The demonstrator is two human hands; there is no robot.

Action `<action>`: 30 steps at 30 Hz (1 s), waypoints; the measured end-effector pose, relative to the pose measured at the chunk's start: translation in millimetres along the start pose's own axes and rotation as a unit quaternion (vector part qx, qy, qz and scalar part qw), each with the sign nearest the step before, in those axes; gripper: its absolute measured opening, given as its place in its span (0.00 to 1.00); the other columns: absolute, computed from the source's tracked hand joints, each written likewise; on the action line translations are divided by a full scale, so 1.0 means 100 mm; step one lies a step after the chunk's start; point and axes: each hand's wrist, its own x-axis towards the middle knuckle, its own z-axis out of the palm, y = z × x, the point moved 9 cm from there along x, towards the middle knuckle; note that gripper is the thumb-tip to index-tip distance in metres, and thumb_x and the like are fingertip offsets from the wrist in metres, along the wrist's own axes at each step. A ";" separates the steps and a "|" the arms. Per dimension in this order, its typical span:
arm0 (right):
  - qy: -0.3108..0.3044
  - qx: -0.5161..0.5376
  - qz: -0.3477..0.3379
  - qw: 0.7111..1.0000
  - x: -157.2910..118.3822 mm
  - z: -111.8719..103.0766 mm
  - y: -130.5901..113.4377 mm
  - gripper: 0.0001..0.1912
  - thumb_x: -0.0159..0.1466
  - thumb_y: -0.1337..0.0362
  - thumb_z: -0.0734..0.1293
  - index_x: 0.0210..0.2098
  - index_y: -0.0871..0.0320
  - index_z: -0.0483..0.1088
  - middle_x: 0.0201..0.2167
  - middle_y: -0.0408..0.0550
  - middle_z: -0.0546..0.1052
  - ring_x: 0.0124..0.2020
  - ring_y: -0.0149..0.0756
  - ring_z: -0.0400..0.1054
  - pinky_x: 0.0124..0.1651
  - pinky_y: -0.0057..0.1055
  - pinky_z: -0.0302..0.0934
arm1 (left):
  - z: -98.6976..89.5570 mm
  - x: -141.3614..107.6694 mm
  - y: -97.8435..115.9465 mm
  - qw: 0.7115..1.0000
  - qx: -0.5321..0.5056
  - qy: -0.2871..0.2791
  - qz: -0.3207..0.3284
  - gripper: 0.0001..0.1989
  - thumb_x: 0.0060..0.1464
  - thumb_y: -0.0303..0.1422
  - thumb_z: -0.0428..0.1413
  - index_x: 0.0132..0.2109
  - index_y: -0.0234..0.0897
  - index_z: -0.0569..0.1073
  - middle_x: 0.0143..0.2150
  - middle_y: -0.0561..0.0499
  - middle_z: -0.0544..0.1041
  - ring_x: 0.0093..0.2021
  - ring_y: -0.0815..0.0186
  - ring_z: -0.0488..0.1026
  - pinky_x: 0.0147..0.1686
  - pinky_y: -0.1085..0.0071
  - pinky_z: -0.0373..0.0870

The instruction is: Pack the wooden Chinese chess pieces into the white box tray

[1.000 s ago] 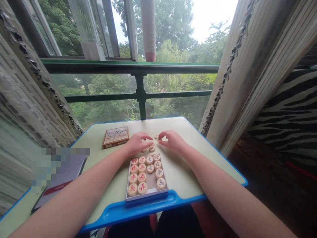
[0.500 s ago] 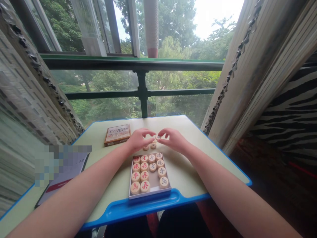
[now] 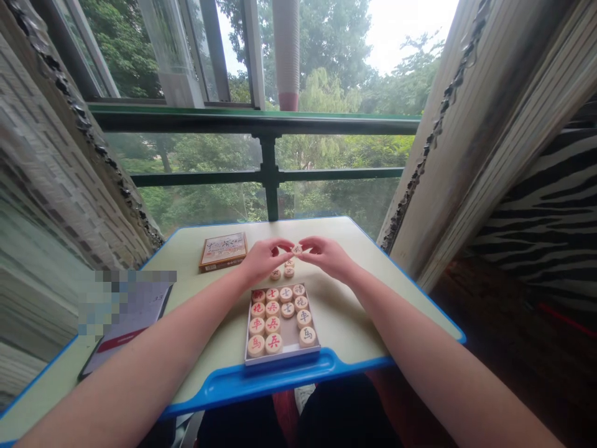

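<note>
Beyond the open tray, my left hand [image 3: 267, 256] and my right hand [image 3: 326, 256] meet at one round wooden chess piece [image 3: 297, 249], their fingertips pinching it from both sides. Just below that piece, a few more pieces [image 3: 289, 272] lie on the table, partly hidden by my fingers. The shallow white tray [image 3: 282, 358] near the front edge holds several pieces with red characters [image 3: 273, 324] on its left and several with dark characters [image 3: 304, 318] on its right. A bare gap shows in its lower middle.
A brown-edged box lid [image 3: 222, 250] lies at the back left of the pale table [image 3: 373, 286]. At the left edge is a dark-framed tablet or folder [image 3: 133, 323], partly blurred. Curtains [image 3: 433, 155] flank the window behind the railing.
My fingertips have come together on the chess piece, and it sits slightly higher in view. The view has shifted a little.
</note>
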 end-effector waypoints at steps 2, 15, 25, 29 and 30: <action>0.002 -0.014 -0.015 1.000 0.00 -0.01 -0.02 0.14 0.53 0.62 0.69 0.38 0.61 0.72 0.34 0.48 0.76 0.27 0.27 0.65 0.31 0.26 0.61 | 0.00 0.00 0.00 1.000 -0.008 -0.005 -0.004 0.15 0.48 0.39 0.55 0.41 0.35 0.75 0.32 0.50 0.76 0.24 0.72 0.63 0.25 0.75 0.62; 0.000 -0.060 -0.041 0.997 -0.02 -0.03 -0.08 0.15 0.54 0.59 0.68 0.38 0.59 0.74 0.36 0.48 0.77 0.27 0.27 0.64 0.31 0.26 0.60 | 0.00 0.01 0.00 1.000 -0.008 -0.024 -0.009 0.17 0.48 0.41 0.56 0.41 0.34 0.74 0.37 0.49 0.77 0.30 0.68 0.68 0.30 0.72 0.63; -0.015 -0.034 -0.051 0.998 -0.04 0.01 -0.17 0.14 0.53 0.61 0.68 0.37 0.61 0.73 0.33 0.48 0.76 0.27 0.28 0.64 0.31 0.26 0.60 | -0.06 0.01 0.05 0.999 -0.005 -0.052 -0.015 0.15 0.45 0.41 0.58 0.37 0.33 0.73 0.31 0.51 0.74 0.27 0.71 0.64 0.28 0.74 0.62; -0.029 -0.047 -0.054 0.997 -0.04 0.03 -0.18 0.13 0.52 0.60 0.69 0.35 0.61 0.74 0.30 0.46 0.73 0.27 0.27 0.62 0.31 0.26 0.59 | -0.06 -0.02 0.07 0.997 0.011 -0.080 -0.011 0.15 0.45 0.40 0.58 0.38 0.33 0.73 0.31 0.50 0.74 0.28 0.70 0.65 0.28 0.73 0.62; -0.034 -0.054 -0.055 0.996 -0.05 0.04 -0.19 0.13 0.52 0.60 0.69 0.34 0.60 0.74 0.29 0.45 0.72 0.27 0.27 0.61 0.31 0.26 0.58 | -0.06 -0.03 0.08 0.995 0.019 -0.093 -0.010 0.16 0.45 0.40 0.58 0.38 0.34 0.73 0.31 0.50 0.74 0.28 0.70 0.66 0.28 0.73 0.63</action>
